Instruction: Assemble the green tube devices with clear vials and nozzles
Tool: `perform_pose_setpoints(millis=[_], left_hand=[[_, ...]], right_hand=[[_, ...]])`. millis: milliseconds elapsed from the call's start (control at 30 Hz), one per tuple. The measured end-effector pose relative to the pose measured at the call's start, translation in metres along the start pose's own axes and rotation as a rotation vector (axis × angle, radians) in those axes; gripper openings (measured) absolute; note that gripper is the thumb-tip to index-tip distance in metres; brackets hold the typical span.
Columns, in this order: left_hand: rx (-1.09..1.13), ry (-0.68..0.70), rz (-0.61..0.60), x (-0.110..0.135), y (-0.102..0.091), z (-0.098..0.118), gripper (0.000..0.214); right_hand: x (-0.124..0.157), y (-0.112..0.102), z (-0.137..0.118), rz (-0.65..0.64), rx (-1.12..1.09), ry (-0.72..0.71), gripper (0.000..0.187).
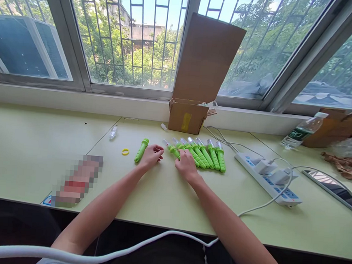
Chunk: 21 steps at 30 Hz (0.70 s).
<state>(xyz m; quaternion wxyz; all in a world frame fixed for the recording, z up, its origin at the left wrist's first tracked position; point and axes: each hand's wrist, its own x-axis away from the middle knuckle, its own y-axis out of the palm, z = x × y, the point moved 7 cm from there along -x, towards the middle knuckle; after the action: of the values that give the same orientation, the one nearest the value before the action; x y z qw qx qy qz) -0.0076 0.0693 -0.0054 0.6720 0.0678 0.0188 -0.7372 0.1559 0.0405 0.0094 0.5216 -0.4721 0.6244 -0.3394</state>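
My left hand (151,156), fingers loosely curled and slightly apart, rests on the table with nothing visible in it. Just left of it lies a single green ridged stick (141,150) without a clear cap. My right hand (187,164) has its fingers closed at the leftmost of several green sticks with clear caps (172,149), partly covering it. The other capped green sticks (212,155) lie side by side in a row to its right. A yellow ring (125,152) and a small clear plastic piece (113,132) lie further left.
Behind the row stands an open cardboard box (185,116), a small clear piece (163,127) beside it. To the right are a white power strip (269,180) with cables, a phone (336,191) and a plastic bottle (304,130). A pixelated object (79,181) lies front left. A white cable (108,257) crosses before me.
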Motion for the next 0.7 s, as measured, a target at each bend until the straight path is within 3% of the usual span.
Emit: perform_pose_setpoints(millis=[167, 433, 700], left_hand=[[-0.078, 0.018, -0.041, 0.0, 0.003, 0.0, 0.019], [-0.065, 0.056, -0.067, 0.002, 0.007, 0.004, 0.032], [-0.132, 0.07, -0.045, 0.003, 0.006, 0.006, 0.026]], right_hand=[[0.002, -0.003, -0.003, 0.028, 0.006, -0.006, 0.044], [0.004, -0.008, -0.003, 0.051, 0.082, 0.013, 0.04], [0.008, -0.011, -0.009, 0.024, 0.258, 0.043, 0.027]])
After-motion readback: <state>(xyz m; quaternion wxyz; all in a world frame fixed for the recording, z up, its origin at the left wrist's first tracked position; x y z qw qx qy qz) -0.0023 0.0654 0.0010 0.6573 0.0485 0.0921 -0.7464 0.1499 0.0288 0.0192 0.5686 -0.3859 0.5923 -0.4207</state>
